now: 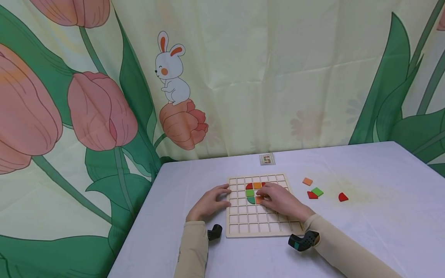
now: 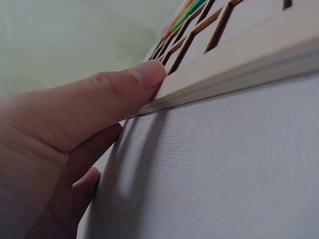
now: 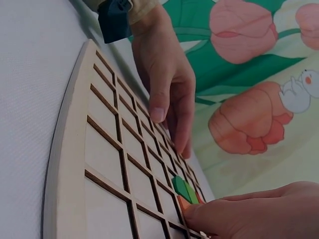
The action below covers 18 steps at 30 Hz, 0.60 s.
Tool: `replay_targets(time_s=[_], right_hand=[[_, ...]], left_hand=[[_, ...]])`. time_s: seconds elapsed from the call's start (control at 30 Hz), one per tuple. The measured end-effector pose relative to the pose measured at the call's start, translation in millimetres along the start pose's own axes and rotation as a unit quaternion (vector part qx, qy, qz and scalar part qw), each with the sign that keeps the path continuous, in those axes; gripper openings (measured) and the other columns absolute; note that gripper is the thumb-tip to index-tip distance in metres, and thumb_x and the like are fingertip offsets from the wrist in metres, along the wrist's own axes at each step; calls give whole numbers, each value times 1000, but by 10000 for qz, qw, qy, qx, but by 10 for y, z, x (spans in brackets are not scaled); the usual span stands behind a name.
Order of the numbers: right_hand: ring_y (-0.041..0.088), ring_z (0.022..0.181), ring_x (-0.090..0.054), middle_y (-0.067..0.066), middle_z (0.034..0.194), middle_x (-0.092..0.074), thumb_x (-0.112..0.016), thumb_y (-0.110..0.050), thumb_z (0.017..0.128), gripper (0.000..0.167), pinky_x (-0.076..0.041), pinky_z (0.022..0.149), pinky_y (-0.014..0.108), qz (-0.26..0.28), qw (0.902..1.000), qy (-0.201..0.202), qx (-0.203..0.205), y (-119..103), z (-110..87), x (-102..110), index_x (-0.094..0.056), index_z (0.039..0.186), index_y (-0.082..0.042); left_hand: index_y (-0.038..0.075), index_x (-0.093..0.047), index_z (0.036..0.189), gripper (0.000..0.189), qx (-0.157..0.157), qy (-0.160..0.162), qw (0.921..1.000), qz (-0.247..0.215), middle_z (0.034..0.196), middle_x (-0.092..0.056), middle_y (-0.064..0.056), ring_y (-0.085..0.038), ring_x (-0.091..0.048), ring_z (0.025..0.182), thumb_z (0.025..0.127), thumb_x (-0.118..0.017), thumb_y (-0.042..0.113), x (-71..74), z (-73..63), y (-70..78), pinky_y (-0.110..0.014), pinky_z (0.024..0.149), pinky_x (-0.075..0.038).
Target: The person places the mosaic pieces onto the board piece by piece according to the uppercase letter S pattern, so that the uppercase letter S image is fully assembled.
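Observation:
A square wooden grid board lies on the table, with coloured tiles in some of its cells. Along the top of the group are a red tile and an orange tile; below sit a light green square and a dark green rounded piece. My right hand reaches over the board, thumb and fingertips around a lower orange tile beside the green pieces. It covers part of the group. My left hand rests at the board's left edge, thumb tip against the rim, fingers spread loosely.
Right of the board lie loose tiles: an orange square, a green square, a red piece against it and another red piece. A small patterned card lies behind the board, near the printed curtain.

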State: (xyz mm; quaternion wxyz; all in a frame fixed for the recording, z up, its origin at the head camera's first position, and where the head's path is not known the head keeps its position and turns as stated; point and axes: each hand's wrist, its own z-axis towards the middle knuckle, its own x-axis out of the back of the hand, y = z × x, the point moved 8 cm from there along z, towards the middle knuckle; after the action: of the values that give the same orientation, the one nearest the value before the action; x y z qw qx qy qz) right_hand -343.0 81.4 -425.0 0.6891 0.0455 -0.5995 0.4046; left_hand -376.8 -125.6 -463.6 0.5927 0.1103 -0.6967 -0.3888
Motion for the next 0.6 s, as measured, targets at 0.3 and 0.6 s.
replay_targets(time_s=[0.3,0.6], right_hand=[[16,87,-58,-2,93,-63,-73,-12,87,15,-53,77,33,116,9998,77,-161,19,-16,24,-75,101,-8],[14,86,-56,0,101,-65,-68,-18,92,25,-52,74,32,532,9916,268,-1145,387,-215,250,-71,114,-7]], left_hand=[[14,-64,129,46,37,8,10000,29,151,-42,3,-21,-32,143,86,-77,25,-1,-2,-5,-43,116,-30],[13,-63,130,47,-20,0,10000,-2,151,-43,2,-22,-32,143,87,-76,26,6,3,-9,-44,116,-29]])
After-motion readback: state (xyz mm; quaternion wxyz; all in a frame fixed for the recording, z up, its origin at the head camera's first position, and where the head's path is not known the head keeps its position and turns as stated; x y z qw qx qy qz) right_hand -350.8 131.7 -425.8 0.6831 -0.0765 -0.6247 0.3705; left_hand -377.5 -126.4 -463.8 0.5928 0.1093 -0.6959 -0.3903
